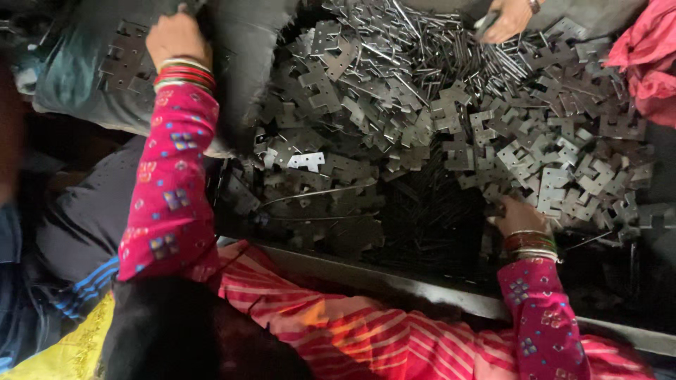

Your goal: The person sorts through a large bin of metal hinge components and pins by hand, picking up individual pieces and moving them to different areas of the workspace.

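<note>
Head view: I see my left hand up top-left, fingers curled over the edge of a dark grey sack – a stack of flat metal plates sits just beside it. Right hand is down at the near edge of the big heap of grey cross-shaped stamped plates, fingers buried among pieces; can't tell its grip. Another person's hand reaches in at top. Pink cloth at rt. edge.

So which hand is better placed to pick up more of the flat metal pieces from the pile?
Probably the right hand: it rests at the pile of metal pieces. The left hand is up at the dark sack, away from it.
</note>
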